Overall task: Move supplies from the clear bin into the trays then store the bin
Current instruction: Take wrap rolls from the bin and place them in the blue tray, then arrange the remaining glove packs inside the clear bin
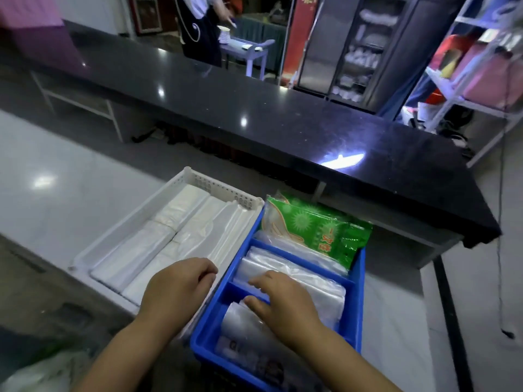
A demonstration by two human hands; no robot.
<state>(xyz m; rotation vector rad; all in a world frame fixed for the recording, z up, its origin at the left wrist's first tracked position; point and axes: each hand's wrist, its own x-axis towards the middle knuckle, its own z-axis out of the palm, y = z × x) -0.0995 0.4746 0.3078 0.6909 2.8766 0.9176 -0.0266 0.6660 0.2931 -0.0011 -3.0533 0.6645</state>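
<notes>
A blue divided tray (357,281) stands on the white counter, with clear plastic bags (311,281) in its middle compartment and a green printed packet (319,230) leaning in its far one. A white perforated tray (158,205) to its left holds stacks of white folded bags (181,224). My left hand (175,287) rests curled at the edge between the two trays, holding nothing that I can see. My right hand (283,301) lies fingers spread on the clear bags and the blue divider. The clear bin is not in view.
A long black countertop (254,114) runs across behind the trays. A person in a dark apron (198,26) stands beyond it by a small purple table. White wire shelving (481,80) with pink boxes stands at the right. A crumpled bag (42,374) lies at lower left.
</notes>
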